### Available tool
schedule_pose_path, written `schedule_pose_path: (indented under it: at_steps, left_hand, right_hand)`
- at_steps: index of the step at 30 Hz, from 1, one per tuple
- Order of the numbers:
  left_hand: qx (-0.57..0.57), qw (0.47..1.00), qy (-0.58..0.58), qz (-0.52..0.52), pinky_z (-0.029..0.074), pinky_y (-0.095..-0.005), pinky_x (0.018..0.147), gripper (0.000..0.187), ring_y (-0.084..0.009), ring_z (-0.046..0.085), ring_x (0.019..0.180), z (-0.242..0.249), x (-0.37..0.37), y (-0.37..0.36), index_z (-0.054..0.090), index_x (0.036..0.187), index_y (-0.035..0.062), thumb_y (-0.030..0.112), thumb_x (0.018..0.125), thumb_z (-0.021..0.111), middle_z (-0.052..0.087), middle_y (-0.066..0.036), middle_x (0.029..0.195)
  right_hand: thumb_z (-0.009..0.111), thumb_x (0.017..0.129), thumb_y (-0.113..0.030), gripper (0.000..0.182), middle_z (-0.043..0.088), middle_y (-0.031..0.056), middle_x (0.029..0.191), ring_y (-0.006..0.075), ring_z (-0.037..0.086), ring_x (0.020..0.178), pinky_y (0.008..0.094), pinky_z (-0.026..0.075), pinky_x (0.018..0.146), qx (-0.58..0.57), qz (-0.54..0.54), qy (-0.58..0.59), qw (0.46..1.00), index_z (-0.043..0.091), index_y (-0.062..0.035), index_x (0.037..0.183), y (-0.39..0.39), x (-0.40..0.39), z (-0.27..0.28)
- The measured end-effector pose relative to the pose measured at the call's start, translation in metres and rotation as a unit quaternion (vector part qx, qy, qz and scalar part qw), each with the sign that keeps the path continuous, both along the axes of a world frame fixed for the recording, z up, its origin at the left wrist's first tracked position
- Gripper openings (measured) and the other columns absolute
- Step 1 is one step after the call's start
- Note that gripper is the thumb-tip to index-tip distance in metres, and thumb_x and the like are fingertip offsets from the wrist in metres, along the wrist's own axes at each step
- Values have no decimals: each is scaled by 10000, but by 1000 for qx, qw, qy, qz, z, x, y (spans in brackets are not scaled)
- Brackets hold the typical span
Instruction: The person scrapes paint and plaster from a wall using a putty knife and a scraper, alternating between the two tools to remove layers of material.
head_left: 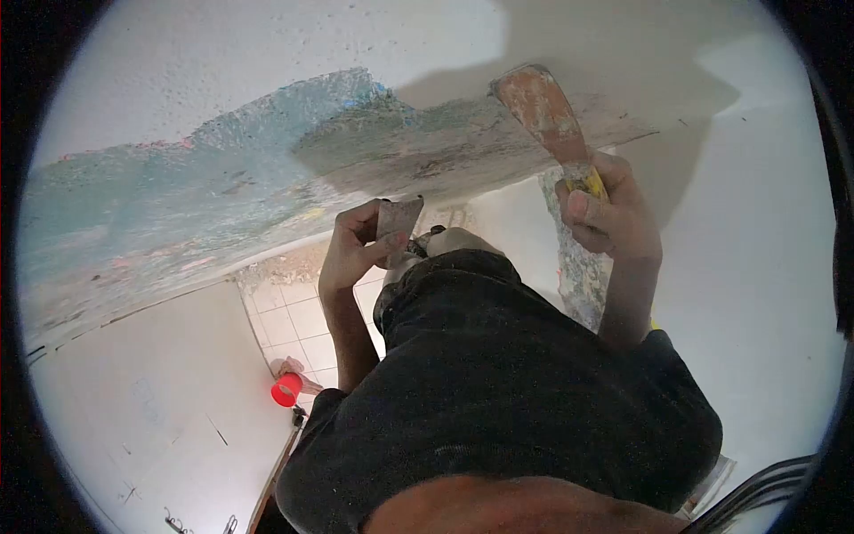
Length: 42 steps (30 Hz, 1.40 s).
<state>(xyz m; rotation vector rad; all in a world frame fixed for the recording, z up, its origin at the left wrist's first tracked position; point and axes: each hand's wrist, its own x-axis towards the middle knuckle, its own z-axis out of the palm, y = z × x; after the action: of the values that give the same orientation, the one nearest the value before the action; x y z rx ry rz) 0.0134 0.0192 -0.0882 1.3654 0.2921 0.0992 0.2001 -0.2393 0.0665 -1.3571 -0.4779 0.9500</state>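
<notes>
My right hand (pixel 618 209) is closed around the yellow handle of a putty knife (pixel 544 109). Its wide, rust-brown and whitish-stained blade points up and to the left, close to the wall; whether it touches cannot be made out. My left hand (pixel 354 247) pinches a small flat grey piece (pixel 400 218) between thumb and fingers, held in front of my body. Above both hands is the wall (pixel 267 53), its white coat gone along a rough blue-grey patch (pixel 240 165).
Another bare, crumbly strip (pixel 578 271) runs down the wall beside my right forearm. Pale floor tiles (pixel 298 325) lie below left, where a red container (pixel 286 389) stands. Dark cables (pixel 756 489) cross the lower right corner.
</notes>
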Motion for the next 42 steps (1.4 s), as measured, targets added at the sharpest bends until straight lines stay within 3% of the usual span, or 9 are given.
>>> schedule_pose_path:
  at_steps: [4, 7, 10, 16, 22, 25, 26, 33, 42]
  left_hand:
    - [7, 999, -40, -14, 494, -240, 571, 243, -81, 603, 694, -4, -1, -2, 648, 973, -7, 93, 793, 777, 662, -20, 816]
    - [-13, 1000, 5, -15, 495, -246, 568, 225, -80, 603, 680, 2, 0, -7, 657, 953, -8, 92, 791, 777, 665, -19, 808]
    - [22, 997, -69, -14, 496, -252, 552, 196, -79, 604, 662, 0, 2, -10, 667, 928, -7, 90, 794, 772, 665, -16, 786]
    - [23, 999, -28, -38, 494, -243, 521, 211, -82, 612, 654, 3, -1, -13, 675, 944, -18, 93, 794, 772, 671, -32, 764]
    - [41, 998, -21, -39, 498, -240, 519, 214, -73, 605, 668, 8, -3, -12, 673, 959, -22, 80, 795, 766, 665, -27, 768]
    - [34, 998, 5, -47, 501, -246, 559, 211, -76, 607, 682, 10, -5, -13, 671, 954, -19, 78, 793, 769, 665, -24, 780]
    - [52, 998, -8, -35, 499, -262, 611, 201, -77, 607, 703, 13, -3, -16, 669, 941, -26, 58, 786, 765, 658, -25, 782]
    - [-9, 999, -30, 19, 509, -263, 634, 186, -85, 621, 728, -3, -19, -7, 671, 932, -21, 21, 770, 754, 661, -19, 797]
    - [31, 999, -12, 11, 513, -274, 668, 177, -99, 629, 733, 2, -15, 1, 672, 929, -5, 39, 780, 758, 681, -34, 805]
  right_hand:
    - [710, 857, -146, 508, 456, -57, 576, 9, 333, 381, 183, 246, 314, 42, -9, 8, 999, 526, 19, 1301, 0, -4, -3]
    - [711, 859, -153, 520, 448, -52, 575, 8, 325, 379, 177, 242, 313, 11, -14, -16, 1000, 520, 18, 1311, 1, -4, -14]
    - [716, 858, -160, 473, 440, -51, 570, 6, 324, 381, 174, 243, 316, 49, -16, 10, 999, 549, 26, 1259, 1, -7, -1]
    - [691, 871, -213, 379, 420, -34, 585, 15, 321, 371, 189, 216, 320, 20, -10, -22, 1000, 543, 26, 1125, 2, -6, -4]
    - [657, 865, -145, 456, 427, -43, 578, 20, 339, 384, 187, 235, 328, -2, 9, -41, 999, 520, 23, 1265, 4, 1, 5]
    - [666, 859, -141, 541, 427, -54, 570, 13, 331, 394, 188, 242, 335, -51, 50, -116, 991, 479, 15, 1342, 23, -6, 14]
    - [726, 849, -228, 501, 460, -72, 564, 16, 376, 404, 186, 290, 336, -60, 63, -88, 992, 582, -37, 1289, 32, -8, 13]
    - [757, 822, -212, 587, 464, -72, 572, 12, 362, 401, 184, 289, 337, -31, 31, -90, 995, 536, -24, 1333, 17, -2, 5]
    - [739, 843, -200, 562, 448, -82, 569, 6, 364, 412, 176, 268, 343, -31, 4, -72, 997, 531, 19, 1318, 5, -3, -7]
